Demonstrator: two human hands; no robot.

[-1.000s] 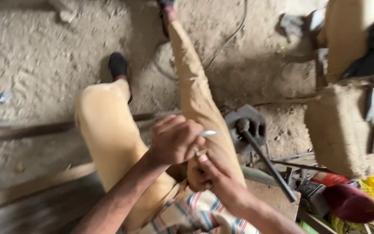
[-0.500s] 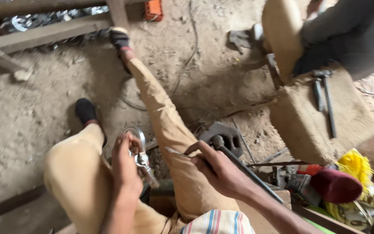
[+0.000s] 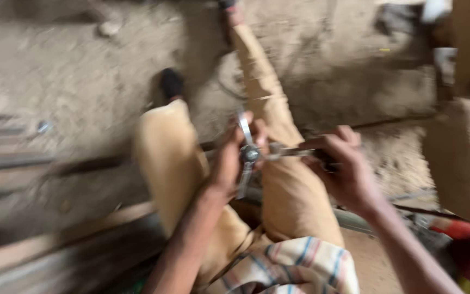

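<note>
The left hand [image 3: 229, 158] is closed around a flat metal bracket [image 3: 244, 155], a narrow, shiny silver strip standing nearly upright, with a round bolt or nut [image 3: 251, 154] at its middle. Its upper end rises above the fingers and its lower end pokes out below the palm. The strip sits against the inner side of the left hand, between the two hands and above the person's lap.

The right hand [image 3: 339, 169] is clenched around the dark handle of a slim metal tool [image 3: 289, 153], which lies almost level and points left. Its tip meets the bracket at the bolt. Motion blur hides what kind of tool it is.

There are two hands, one bracket, one tool and one bolt.

Both hands hover over the right thigh of a pair of tan trousers [image 3: 175, 163]. One dark shoe [image 3: 171, 83] rests on the dusty concrete floor [image 3: 82, 81]. A striped shirt hem [image 3: 295, 267] shows at the bottom edge. A red object [image 3: 463, 239] lies at the lower right, well apart from the hands and too blurred to name.
</note>
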